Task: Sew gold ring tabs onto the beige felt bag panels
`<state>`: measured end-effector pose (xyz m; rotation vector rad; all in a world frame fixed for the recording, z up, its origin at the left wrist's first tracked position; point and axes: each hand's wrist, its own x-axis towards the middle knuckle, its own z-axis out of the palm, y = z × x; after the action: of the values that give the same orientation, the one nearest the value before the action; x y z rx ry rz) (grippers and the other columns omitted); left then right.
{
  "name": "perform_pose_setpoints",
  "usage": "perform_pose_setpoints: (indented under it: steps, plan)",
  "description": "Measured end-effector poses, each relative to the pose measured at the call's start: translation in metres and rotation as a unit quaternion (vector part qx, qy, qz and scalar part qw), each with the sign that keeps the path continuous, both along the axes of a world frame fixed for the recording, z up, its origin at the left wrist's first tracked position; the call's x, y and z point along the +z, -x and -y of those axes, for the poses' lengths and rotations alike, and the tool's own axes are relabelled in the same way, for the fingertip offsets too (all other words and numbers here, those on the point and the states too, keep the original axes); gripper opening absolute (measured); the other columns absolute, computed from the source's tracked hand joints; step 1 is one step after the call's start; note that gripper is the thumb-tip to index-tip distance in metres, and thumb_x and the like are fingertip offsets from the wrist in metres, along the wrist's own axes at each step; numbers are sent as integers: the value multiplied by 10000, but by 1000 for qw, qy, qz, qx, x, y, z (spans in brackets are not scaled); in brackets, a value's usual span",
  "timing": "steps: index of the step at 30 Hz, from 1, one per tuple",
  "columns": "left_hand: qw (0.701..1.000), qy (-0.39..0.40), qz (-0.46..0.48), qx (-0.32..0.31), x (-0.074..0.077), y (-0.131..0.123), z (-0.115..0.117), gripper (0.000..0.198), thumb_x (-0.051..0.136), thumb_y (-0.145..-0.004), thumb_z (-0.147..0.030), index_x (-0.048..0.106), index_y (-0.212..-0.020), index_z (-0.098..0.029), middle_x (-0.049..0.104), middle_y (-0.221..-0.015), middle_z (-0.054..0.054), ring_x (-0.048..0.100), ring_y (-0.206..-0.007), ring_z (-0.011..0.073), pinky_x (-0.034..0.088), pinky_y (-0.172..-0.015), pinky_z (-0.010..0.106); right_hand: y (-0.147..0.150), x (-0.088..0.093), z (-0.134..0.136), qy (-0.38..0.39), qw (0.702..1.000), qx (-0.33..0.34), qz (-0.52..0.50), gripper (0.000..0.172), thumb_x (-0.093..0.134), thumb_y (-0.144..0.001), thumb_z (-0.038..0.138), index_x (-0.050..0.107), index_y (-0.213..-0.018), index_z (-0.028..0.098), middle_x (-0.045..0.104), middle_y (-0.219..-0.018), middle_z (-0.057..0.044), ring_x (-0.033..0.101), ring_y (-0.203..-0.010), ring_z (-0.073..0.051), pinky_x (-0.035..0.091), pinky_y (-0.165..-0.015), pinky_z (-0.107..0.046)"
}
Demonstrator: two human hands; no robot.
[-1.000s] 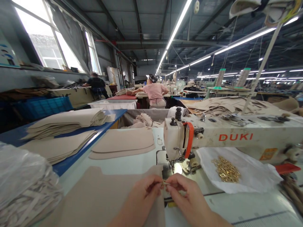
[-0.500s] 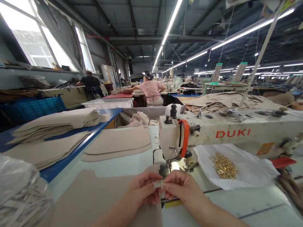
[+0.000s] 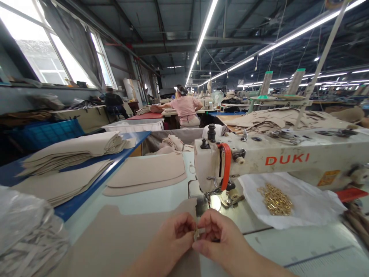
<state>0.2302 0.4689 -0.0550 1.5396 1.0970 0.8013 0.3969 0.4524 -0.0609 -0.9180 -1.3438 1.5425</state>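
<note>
My left hand [image 3: 174,236] is closed, its thumb and fingertips pinching a small pale fabric strip [image 3: 196,236] with a bit of gold metal hardware on it. Facing it, my right hand [image 3: 220,238] pinches the same little piece from the other side, and the fingers mostly cover it. Under my left hand lies a large beige fabric panel [image 3: 129,234], its right edge running beneath the fingertips. Just beyond my hands is the sewing machine [image 3: 207,165], with its lit needle area and metal plate.
White cloth [image 3: 253,192] under the machine arm bears a pile of gold metal pieces [image 3: 278,200]. Beige panels [image 3: 147,171] lie behind my left hand; more stacks [image 3: 72,150] rest on a blue table. A plastic bag of strips [image 3: 29,234] stands left. A co-worker [image 3: 186,107] sits ahead.
The fabric strip, which stuck out flat between my hands, is now mostly hidden in my fingers. Both hands have drawn closer together and slightly lower. The view has shifted a little.
</note>
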Motion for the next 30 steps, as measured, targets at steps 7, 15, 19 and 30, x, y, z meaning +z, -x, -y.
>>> perform_pose_setpoints:
  steps: [7,15,19,30]
  plan:
    - [998,-30,-33,34,-4,1,2,41,523,-628,-173,551,-657,-180,526,-599,-42,484,-586,126,370,-546,223,-3,1,-1,-62,996,-24,53,78,593,-672,162,520,-696,178,514,-648,32,474,-579,-105,360,-541,-214]
    - [990,67,106,64,1,-6,-4,82,615,-539,-201,535,-548,-182,605,-543,-27,517,-505,111,390,-508,217,-3,-5,-4,-102,990,-78,53,35,520,-672,181,536,-641,186,566,-675,-7,528,-632,-137,423,-584,-234]
    - [979,102,159,75,7,-10,-3,151,676,-488,-185,526,-503,-177,643,-572,-10,530,-510,104,399,-511,208,-2,-5,-5,-129,982,-116,76,49,510,-656,181,523,-610,190,594,-675,-14,545,-616,-134,432,-566,-225]
    - [995,6,70,75,4,-7,3,178,712,-605,-244,550,-642,-182,560,-572,-32,525,-551,120,427,-541,212,-3,-8,-4,-151,977,-105,108,78,540,-649,135,530,-592,187,608,-685,1,547,-627,-121,420,-571,-208]
